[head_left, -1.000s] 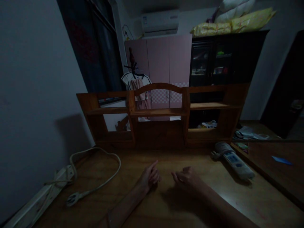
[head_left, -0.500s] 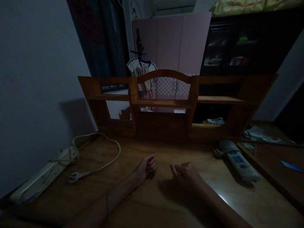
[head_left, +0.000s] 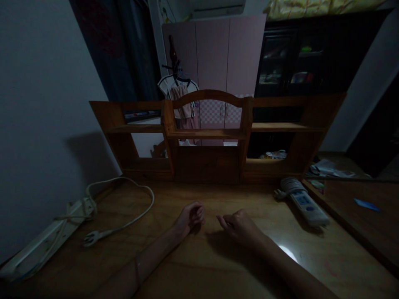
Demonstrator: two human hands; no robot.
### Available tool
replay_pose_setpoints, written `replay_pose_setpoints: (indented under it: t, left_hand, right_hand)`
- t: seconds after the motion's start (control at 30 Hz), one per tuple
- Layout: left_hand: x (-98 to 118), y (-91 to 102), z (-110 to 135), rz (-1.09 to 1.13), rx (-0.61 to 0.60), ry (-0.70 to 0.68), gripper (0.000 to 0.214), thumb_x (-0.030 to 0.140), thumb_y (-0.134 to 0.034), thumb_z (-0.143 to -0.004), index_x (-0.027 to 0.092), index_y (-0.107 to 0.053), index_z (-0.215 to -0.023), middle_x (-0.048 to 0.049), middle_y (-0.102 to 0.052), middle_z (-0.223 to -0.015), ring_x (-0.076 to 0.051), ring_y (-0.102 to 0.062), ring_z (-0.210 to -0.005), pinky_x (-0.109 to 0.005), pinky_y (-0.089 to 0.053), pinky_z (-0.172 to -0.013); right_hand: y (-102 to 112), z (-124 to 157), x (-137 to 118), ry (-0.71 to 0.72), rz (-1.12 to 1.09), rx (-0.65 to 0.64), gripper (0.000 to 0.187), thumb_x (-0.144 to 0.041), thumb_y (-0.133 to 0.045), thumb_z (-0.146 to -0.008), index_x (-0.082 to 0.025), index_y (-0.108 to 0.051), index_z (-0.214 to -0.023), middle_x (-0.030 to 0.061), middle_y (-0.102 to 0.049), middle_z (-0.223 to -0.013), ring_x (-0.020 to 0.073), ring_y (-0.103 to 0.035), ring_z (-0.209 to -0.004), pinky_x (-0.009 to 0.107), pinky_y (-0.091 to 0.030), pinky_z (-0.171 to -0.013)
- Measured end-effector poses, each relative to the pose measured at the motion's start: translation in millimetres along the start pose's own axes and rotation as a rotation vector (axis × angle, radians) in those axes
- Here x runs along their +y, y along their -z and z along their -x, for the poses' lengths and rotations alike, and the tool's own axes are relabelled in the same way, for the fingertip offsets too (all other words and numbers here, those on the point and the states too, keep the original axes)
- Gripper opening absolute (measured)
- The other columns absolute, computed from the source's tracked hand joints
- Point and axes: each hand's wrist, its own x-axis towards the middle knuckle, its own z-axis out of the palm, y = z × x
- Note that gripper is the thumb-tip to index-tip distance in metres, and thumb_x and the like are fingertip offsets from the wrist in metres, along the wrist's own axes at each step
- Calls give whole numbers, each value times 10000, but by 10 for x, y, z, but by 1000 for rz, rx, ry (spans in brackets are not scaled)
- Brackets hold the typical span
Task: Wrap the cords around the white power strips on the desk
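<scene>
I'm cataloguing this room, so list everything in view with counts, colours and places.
Flat wooden desktop: 1, light brown, foreground
Open wooden shelf unit: 1, brown, desktop's far edge
Long corded power strip: 1, white, desktop's left
Cord-wrapped block: 1, white and blue, desktop's right
Thin flat item: 1, blue, right
Panelled wardrobe: 1, pink, behind shelf unit
Glass-doored cabinet: 1, black, right of wardrobe
Crinkled bundle: 1, yellow, atop cabinet
Boxy air conditioner: 1, pale, above wardrobe
Fabric curtain: 1, dark blue, left
Clothes stand: 1, dark, before wardrobe
Hanging garments: several, white and pink, on stand
Loose clutter: count unclear, pale, right
Left hand: 1, bare, desktop's middle
Right hand: 1, bare, desktop's middle
</scene>
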Motion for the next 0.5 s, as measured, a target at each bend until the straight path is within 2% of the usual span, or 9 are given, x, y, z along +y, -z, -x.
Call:
replay_pose_setpoints:
  t: [0.17,0.5]
  left_hand:
    - [-16,6,-2,3,-33,6,171,253,-473,-738,175,-503,-589,67,-292,-429,-82,-282,-384,-256,-391,-515]
    - [-14,0,12,-15,-3,-63,116,189,-468,-743,169,-517,-640,78,-272,-465,-68,-247,-402,-225,-403,-536]
  right_hand:
    - [1,4,5,-14,4,-51,504,-334,-369,-971,-154,-611,-567,23,-551,-451,55,-349,-362,257,-181,-467]
    - [7,4,-12,-6,53,-75,512,-342,-355,-980,-150,-650,-609,48,-608,-491,65,-434,-379,259,-199,-479]
